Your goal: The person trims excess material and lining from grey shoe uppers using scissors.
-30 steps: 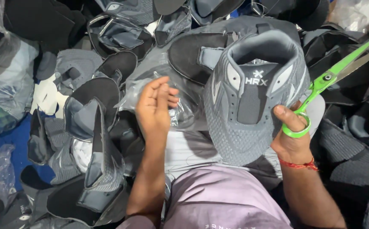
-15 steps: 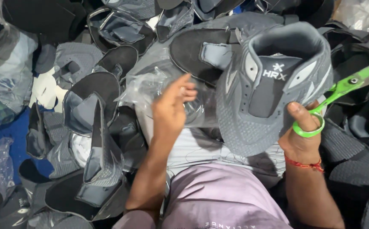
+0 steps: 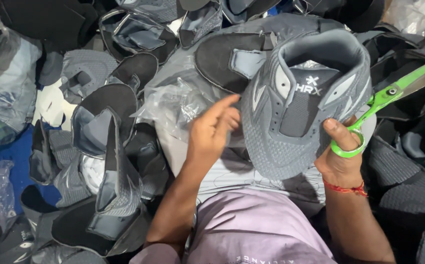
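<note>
Grey shoe upper [image 3: 300, 105], unsoled, is a knit mesh piece with lighter grey side panels, a darker tongue strip bearing a white logo, and a padded collar open at the top. It is held up over the person's lap, above a heap of similar uppers [image 3: 109, 146], its toe end pointing down toward the lilac shirt [image 3: 256, 230].

Right hand [image 3: 342, 156] grips the upper's right edge, thumb pressed flat on the mesh; the same hand has a finger through the ring of green-handled scissors [image 3: 383, 100], whose blades slant up to the right, away from the shoe. So this hand is clamped on both the upper and the scissors.

Left hand [image 3: 212, 132] is just beside the upper's left edge, fingers loosely curled with the forefinger stretched toward it, holding nothing; whether it touches the mesh cannot be told. Crumpled clear plastic [image 3: 173, 105] lies behind it.
</note>
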